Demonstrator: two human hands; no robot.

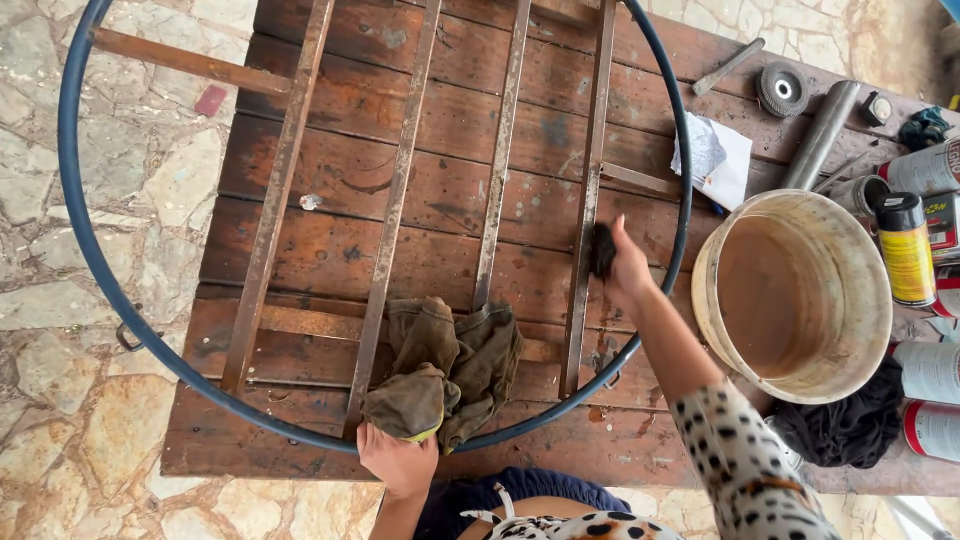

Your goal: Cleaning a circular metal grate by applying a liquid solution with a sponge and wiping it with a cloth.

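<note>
The right hand [630, 265] holds a black pad [602, 250] on a rusty brown bar [583, 250]. Its sleeve [745, 465] is cream with black and brown leopard spots. Right of this hand is a cream bucket [795, 295], stained brown inside, and further a yellow spray can [906, 250] with black cap. Just above the left hand [398, 460] lies an olive-brown rag [445, 370] on the dark blue ring [90, 250].

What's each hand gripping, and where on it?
Right hand presses a small dark pad onto a rusty metal bar. Left hand grips the round blue metal hoop at its near rim.
</note>
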